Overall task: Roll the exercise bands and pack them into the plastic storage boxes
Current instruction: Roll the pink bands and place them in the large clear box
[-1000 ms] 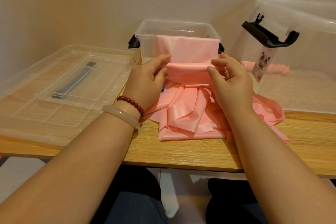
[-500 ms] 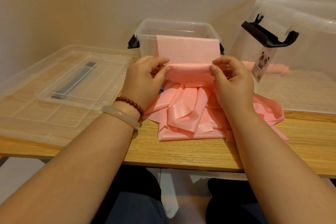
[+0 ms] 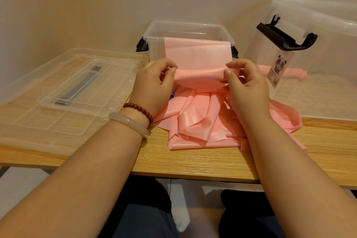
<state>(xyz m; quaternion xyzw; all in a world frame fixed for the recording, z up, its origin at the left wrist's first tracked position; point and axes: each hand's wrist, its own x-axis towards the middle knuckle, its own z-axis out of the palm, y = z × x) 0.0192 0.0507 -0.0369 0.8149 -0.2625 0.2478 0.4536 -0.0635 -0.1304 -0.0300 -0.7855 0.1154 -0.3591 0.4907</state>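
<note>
Hands meet at the pink exercise band (image 3: 200, 77): the left hand (image 3: 154, 85) pinches the left end of its rolled part, the right hand (image 3: 246, 85) the right end. The roll's long axis runs left to right, just near of the small clear box (image 3: 152, 48), over whose near rim the band drapes; loose folds lie on the table (image 3: 193, 162).

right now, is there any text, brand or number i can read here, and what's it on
Panda label on the large clear storage box: print under the panda picture, too small and blurred to read.
Nothing else legible shows; no text can be quoted.
</note>
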